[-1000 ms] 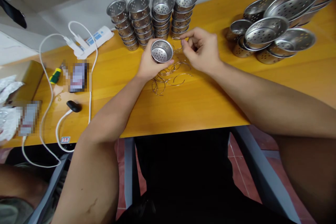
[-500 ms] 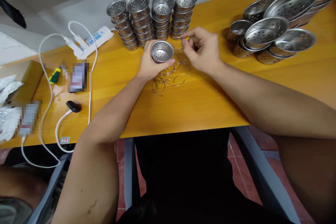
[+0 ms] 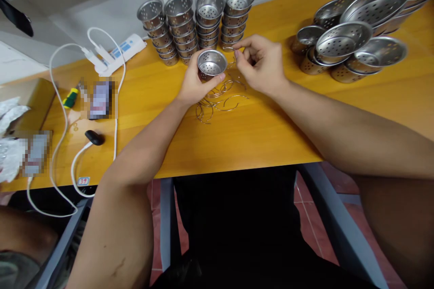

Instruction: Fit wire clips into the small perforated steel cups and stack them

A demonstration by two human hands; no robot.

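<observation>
My left hand [image 3: 195, 80] is wrapped round a small perforated metal cup [image 3: 212, 64], its mouth tilted up toward me. To the right of that cup, my right hand [image 3: 260, 61] pinches a thin wire ring [image 3: 229, 48] between thumb and forefinger. The ring and the cup are apart. A loose heap of curved wire rings [image 3: 220, 92] lies on the wooden table [image 3: 237, 140] below both hands. Behind them stand several stacks of the same kind of cup [image 3: 181, 25].
Larger perforated metal cups [image 3: 346, 43] are grouped at the right. A white power strip [image 3: 124, 54] with cables, a yellow-green screwdriver [image 3: 71, 98], a phone [image 3: 101, 99] and a cardboard box [image 3: 40, 104] are at the left. Another person's leg [image 3: 25, 237] shows at lower left.
The cup in my left hand has moved slightly to the right and tipped a little. My right hand has hardly moved and still pinches the ring.
</observation>
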